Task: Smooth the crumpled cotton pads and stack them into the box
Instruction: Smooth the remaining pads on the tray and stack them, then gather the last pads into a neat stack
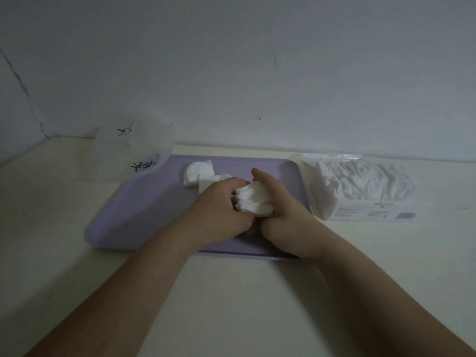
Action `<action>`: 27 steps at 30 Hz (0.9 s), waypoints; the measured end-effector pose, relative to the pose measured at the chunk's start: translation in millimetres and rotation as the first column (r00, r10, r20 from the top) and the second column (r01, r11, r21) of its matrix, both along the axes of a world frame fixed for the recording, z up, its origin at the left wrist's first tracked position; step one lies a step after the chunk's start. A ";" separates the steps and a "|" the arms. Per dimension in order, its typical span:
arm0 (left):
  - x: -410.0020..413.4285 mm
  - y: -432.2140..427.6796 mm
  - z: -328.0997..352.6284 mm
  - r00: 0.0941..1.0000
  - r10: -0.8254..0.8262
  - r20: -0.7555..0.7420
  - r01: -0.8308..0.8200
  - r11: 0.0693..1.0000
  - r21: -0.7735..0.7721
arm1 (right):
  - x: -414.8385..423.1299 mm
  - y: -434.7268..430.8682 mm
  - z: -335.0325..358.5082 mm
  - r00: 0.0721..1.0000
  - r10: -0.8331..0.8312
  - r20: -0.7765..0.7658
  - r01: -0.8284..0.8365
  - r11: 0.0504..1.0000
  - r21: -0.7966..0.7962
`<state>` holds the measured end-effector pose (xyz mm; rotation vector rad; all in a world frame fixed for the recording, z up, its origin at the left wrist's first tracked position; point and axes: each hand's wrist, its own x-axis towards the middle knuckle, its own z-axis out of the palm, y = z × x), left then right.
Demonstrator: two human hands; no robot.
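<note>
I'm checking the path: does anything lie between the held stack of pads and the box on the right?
Nothing visible does: between the white cotton pad stack and the clear plastic box lie only the lilac tray's rim and bare cream table.

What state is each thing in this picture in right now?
Left hand: curled round stack.
Right hand: curled round stack.
Stack: gripped between both hands, over tray.
Loose pads: lying on tray, beyond hands.
Tray: flat on table.
Clear box: upright by tray's left rear corner.
Pack: on table, right of tray, full.
</note>
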<state>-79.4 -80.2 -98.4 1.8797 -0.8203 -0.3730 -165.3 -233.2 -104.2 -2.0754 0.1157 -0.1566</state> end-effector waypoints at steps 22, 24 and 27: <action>-18.9 -32.0 69.8 0.996 -0.032 -0.087 0.014 0.979 -0.202 | -35.8 -46.7 79.5 0.992 -0.095 0.084 0.062 0.940 0.335; -27.3 -49.3 76.4 0.989 -0.071 -0.128 0.041 0.974 -0.221 | -52.7 -62.7 88.7 0.989 -0.131 0.073 0.102 0.944 0.313; -39.1 -78.5 83.3 0.986 -0.043 -0.159 0.001 0.967 -0.256 | -77.4 -88.5 102.3 0.961 -0.254 0.107 0.203 0.917 0.345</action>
